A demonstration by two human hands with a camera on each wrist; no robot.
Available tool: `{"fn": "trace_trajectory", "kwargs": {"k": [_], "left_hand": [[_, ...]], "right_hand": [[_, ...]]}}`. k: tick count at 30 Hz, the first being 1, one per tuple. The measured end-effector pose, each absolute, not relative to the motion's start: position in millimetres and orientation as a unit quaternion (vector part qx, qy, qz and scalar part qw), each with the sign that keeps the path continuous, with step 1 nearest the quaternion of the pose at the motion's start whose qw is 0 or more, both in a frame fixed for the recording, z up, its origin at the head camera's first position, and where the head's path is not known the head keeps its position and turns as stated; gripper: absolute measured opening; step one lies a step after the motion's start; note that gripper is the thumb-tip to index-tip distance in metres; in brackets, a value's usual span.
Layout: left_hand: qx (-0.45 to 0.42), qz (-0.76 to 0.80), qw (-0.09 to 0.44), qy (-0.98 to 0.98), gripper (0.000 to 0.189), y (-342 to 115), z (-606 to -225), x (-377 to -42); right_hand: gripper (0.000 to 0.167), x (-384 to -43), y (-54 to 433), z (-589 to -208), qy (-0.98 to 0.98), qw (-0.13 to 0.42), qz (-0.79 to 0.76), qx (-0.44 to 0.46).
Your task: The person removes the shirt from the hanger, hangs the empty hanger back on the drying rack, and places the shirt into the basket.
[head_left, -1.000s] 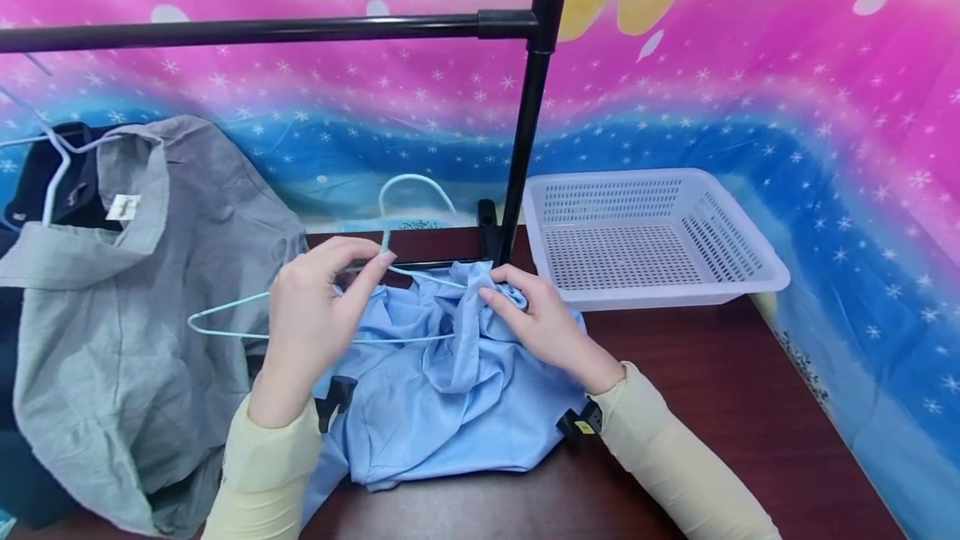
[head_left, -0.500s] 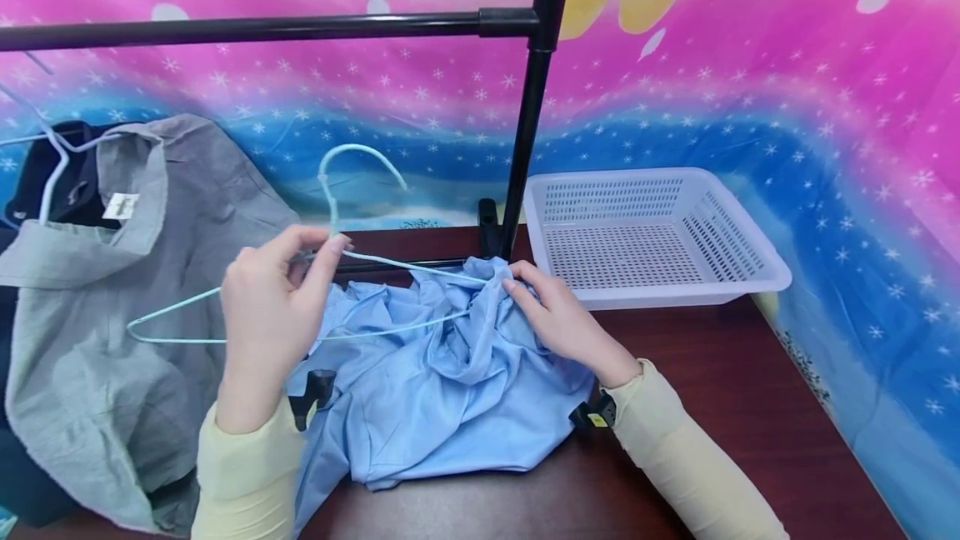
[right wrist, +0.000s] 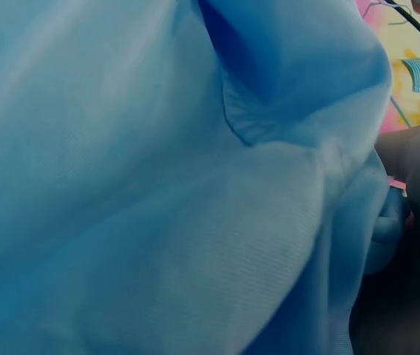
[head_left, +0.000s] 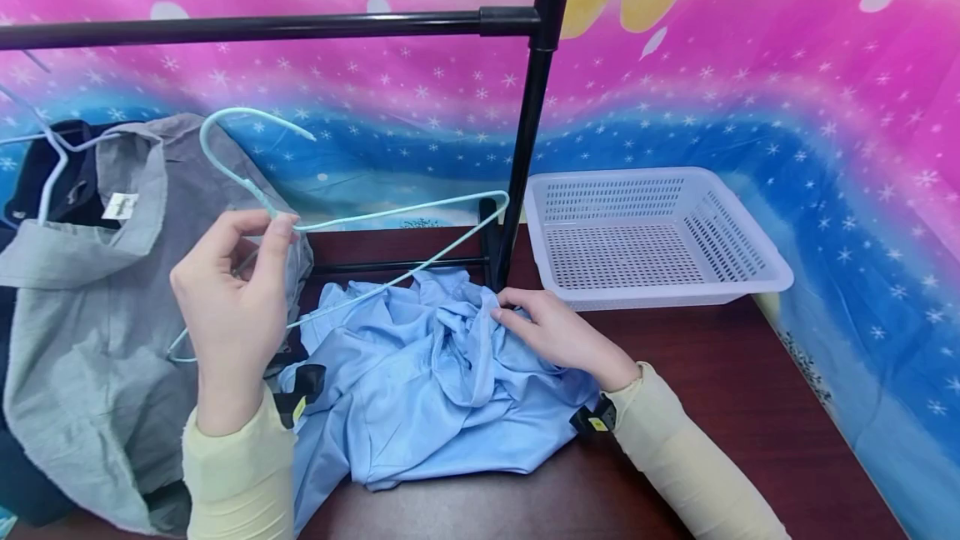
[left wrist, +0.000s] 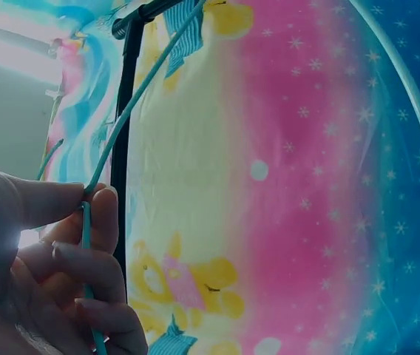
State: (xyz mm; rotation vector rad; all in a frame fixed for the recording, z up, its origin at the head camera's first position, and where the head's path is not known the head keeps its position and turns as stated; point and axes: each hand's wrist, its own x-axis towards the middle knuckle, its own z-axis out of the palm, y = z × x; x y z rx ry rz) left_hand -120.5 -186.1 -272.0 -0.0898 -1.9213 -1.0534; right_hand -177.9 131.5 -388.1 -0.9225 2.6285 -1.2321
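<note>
A light green wire hanger (head_left: 397, 210) is held in the air by my left hand (head_left: 236, 302), which pinches it at the base of its hook. Its right end sticks out free above the blue cloth, and its lower bar crosses in front of the cloth's back edge. In the left wrist view the thumb and fingers close around the hanger wire (left wrist: 125, 113). A crumpled light blue shirt (head_left: 420, 415) lies on the table. My right hand (head_left: 558, 332) pinches its bunched upper edge. Folds of the shirt (right wrist: 158, 192) fill most of the right wrist view and partly hide the fingers.
A black garment rack (head_left: 525, 132) stands behind the hands, its bar (head_left: 300, 27) running left. On the left hangs a grey shirt (head_left: 90, 357) with dark clothing behind it. A white perforated basket (head_left: 750, 286) sits at the back right of the dark brown table (head_left: 720, 407).
My left hand has moved left, drawing the hanger's right end out of the blue shirt; the hook now tilts further left. My right hand shifted slightly right, still gripping the shirt.
</note>
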Motion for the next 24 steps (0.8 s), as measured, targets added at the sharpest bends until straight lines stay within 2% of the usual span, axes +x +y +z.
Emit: {"fn": "trace_trajectory", "kwargs": {"k": [5,11,19,24], "left_hand": [[-0.034,-0.432,0.467,-0.771,0.020,-190.4,-274.9,-124.1],[-0.021,-0.431,0.483,-0.762,0.021,-195.4,-275.2,-126.3],[0.014,-0.436,0.507,-0.744,0.023,-200.7,-273.7,-128.7],[0.034,-0.427,0.526,-0.735,0.023,-202.1,-271.6,-133.3]], "right_hand": [[0.008,-176.6,126.4,-391.2,0.852,0.030,-0.390,-0.347],[0.014,-169.6,116.8,-398.1,0.858,0.052,-0.299,-0.415],[0.007,-167.3,109.4,-393.4,0.864,0.040,-0.309,-0.396],[0.027,-167.2,107.6,-378.5,0.880,-0.012,-0.298,-0.370]]}}
